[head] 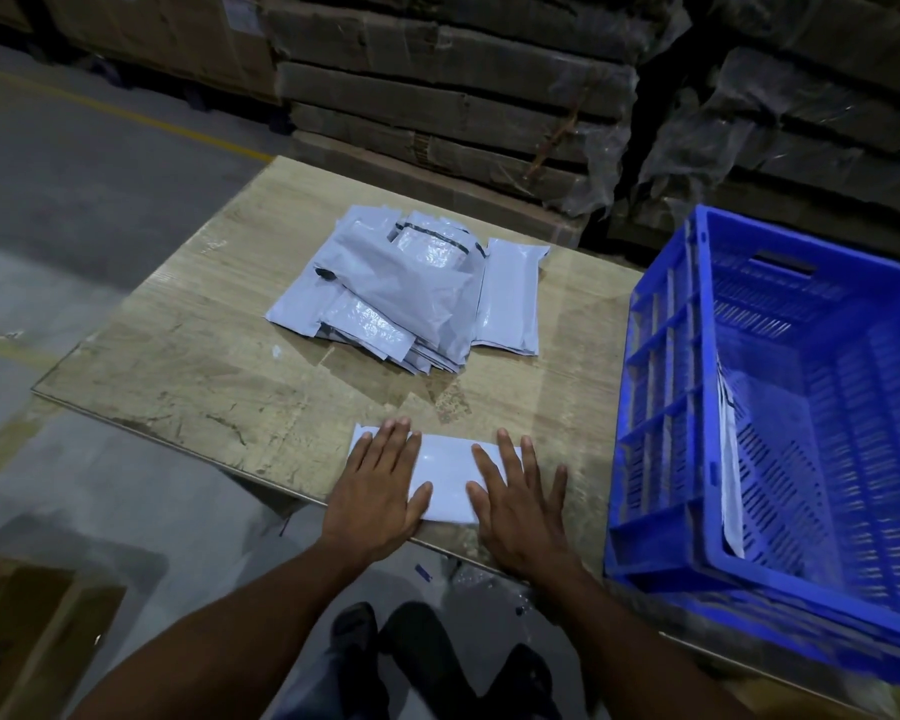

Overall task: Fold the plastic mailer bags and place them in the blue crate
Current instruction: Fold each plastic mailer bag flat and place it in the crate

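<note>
Well, no words can be read anywhere; the label on the far boxes (240, 15) is just a blur. Both hands lie flat with straight fingers on a white mailer bag (445, 478) at the near table (188, 356) edge, the left hand (372, 493) on its left end, the right hand (518, 504) on its right end, so parts of the bag are hidden. Beyond the fingers sits a messy pile of grey bags (401, 291), with bare table between. Right of the right hand stands the blue crate (661, 407), cut off by the picture edge, with one bag (729, 475) leaning inside its wall.
</note>
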Demonstrator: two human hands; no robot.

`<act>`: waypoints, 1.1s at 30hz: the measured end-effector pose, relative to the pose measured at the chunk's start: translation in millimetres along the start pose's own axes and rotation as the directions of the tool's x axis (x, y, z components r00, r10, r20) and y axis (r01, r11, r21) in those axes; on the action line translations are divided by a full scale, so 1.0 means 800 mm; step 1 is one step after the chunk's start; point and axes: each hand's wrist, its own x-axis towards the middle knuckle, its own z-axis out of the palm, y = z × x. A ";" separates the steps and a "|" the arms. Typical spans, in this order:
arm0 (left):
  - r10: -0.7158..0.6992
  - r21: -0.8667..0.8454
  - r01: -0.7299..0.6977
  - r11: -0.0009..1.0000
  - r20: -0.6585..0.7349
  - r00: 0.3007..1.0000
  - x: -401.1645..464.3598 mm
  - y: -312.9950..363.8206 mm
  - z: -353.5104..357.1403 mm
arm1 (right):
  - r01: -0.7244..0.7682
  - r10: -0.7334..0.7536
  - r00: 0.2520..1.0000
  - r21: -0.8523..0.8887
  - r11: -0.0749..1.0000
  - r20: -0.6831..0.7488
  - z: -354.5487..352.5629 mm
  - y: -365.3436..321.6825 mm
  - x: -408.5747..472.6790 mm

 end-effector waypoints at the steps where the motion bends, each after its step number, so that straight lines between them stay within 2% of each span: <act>1: 0.004 0.002 -0.004 1.000 -0.003 1.000 0.000 0.001 -0.001 | 0.004 -0.004 1.000 0.006 1.000 0.012 -0.001 0.000 0.000; 3: 0.007 0.009 -0.007 1.000 0.007 1.000 0.000 0.001 -0.004 | 0.002 -0.004 0.999 0.042 0.999 0.039 -0.006 0.000 0.004; 5: -0.003 0.016 0.003 1.000 0.018 1.000 0.000 0.001 -0.007 | 0.025 -0.025 1.000 0.022 0.999 -0.014 -0.009 -0.006 0.008; 11: -0.027 0.009 0.027 1.000 -0.004 1.000 -0.005 0.001 -0.009 | 0.271 -0.272 0.948 -0.031 0.962 -0.167 0.008 -0.038 0.016; 14: -0.030 0.007 0.030 1.000 -0.025 0.999 -0.003 0.003 -0.007 | 0.265 -0.249 0.937 0.032 0.964 -0.244 0.020 -0.032 0.021; 19: -0.024 0.039 0.024 0.999 0.000 1.000 -0.002 0.001 -0.005 | 0.235 -0.194 0.943 0.130 0.963 -0.269 0.023 -0.032 0.024; 22: -0.020 0.037 0.018 0.999 0.044 0.999 -0.001 -0.003 -0.005 | 0.165 -0.131 0.973 0.174 0.971 -0.190 0.008 -0.001 0.031; 25: -0.038 0.085 0.034 0.996 0.044 0.998 0.001 -0.003 -0.018 | 0.087 -0.078 0.991 0.086 0.992 -0.107 0.009 0.019 0.031; 28: -0.002 0.160 0.003 0.987 -0.008 1.000 0.023 0.022 -0.029 | 0.049 -0.041 0.986 0.047 0.998 -0.160 0.017 0.014 0.027; 31: 0.097 0.151 -0.097 0.984 0.005 0.995 0.042 0.045 -0.017 | 0.040 -0.025 0.979 0.070 0.997 -0.203 0.020 0.013 0.026; 33: 0.089 0.123 -0.091 0.988 0.019 0.996 0.043 0.049 -0.005 | 0.034 -0.017 0.975 0.074 0.997 -0.220 0.020 0.014 0.026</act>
